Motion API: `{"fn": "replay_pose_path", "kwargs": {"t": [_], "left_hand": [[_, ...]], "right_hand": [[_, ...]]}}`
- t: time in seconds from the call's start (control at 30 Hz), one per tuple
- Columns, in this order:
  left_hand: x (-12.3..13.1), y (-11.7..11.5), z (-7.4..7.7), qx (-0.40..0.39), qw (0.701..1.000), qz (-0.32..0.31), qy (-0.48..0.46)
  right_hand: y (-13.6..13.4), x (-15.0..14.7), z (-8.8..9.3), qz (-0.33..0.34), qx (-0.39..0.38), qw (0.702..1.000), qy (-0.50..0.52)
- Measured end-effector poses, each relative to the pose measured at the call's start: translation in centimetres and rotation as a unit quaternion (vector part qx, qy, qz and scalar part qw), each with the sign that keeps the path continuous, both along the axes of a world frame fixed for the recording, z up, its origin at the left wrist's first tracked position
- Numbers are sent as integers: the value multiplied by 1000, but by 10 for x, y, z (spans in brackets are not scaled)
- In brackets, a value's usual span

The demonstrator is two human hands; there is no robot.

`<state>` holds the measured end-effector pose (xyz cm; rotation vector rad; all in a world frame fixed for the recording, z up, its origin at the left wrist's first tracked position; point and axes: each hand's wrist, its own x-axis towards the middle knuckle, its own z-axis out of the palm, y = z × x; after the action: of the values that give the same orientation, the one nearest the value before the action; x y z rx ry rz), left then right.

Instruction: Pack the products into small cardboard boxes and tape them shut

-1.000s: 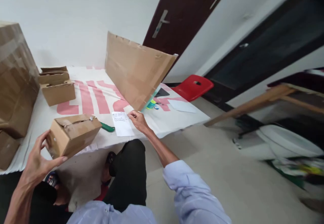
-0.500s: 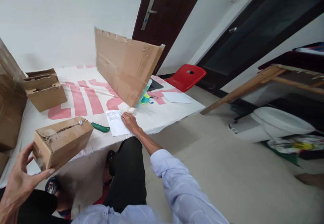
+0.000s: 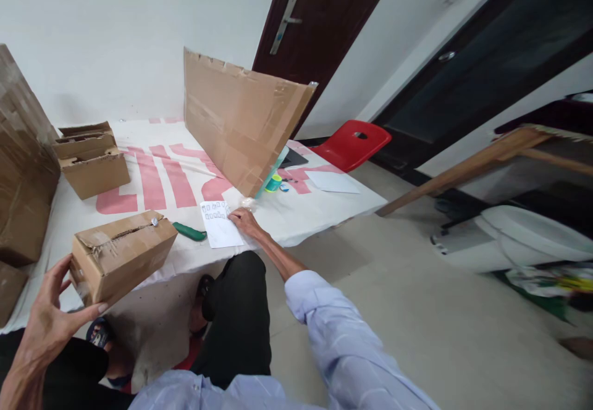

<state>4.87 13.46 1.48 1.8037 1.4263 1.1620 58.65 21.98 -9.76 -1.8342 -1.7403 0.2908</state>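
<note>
My left hand [image 3: 49, 311] grips the near end of a closed cardboard box [image 3: 123, 254] that rests at the table's front edge, thumb below and fingers along its end face. My right hand [image 3: 244, 220] lies on the right edge of a white sheet [image 3: 218, 225] printed with small squares, fingers curled and pressing down on it. A green-handled tool [image 3: 189, 232] lies between the box and the sheet. Just beyond the right hand sits a small clear wad [image 3: 249, 202].
A large cardboard panel [image 3: 241, 126] stands upright on the white cloth-covered table [image 3: 324, 203] with red lettering. Open boxes [image 3: 90, 160] and a tall carton [image 3: 21, 163] are at left. Tape rolls [image 3: 274, 183], a paper sheet [image 3: 332, 181], a red chair [image 3: 352, 144] and a door [image 3: 319, 21] lie beyond.
The view swung left and then slightly back. My left hand slid the box a little toward me; my right hand stayed on the white sheet.
</note>
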Motion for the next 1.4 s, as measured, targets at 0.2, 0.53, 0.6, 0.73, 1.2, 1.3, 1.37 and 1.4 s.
{"fn": "replay_pose_path", "kwargs": {"t": [0.2,0.53,0.6,0.73,1.2,1.3,1.37,1.4], "left_hand": [[-21,-11,-22,-60,998,-9,-25],[-32,-25,-25,-71,990,6,-125],[-32,-24,-22,-73,990,-3,-122],[-34,-23,-17,-74,992,-26,-103],[-40,-19,-14,-73,993,-5,-91],[-44,-9,-21,-64,992,42,-102],[-46,-3,-24,-60,991,52,-110],[-46,0,-25,-61,991,51,-112]], "right_hand": [[-11,-16,12,-20,-43,999,-27],[-29,-105,55,81,74,992,65],[-31,-148,78,189,112,970,107],[-29,-215,122,339,150,927,59],[-12,-255,141,353,141,900,-212],[-8,-258,147,362,129,900,-206],[-3,-260,149,362,122,904,-191],[0,-260,150,360,119,907,-181]]}}
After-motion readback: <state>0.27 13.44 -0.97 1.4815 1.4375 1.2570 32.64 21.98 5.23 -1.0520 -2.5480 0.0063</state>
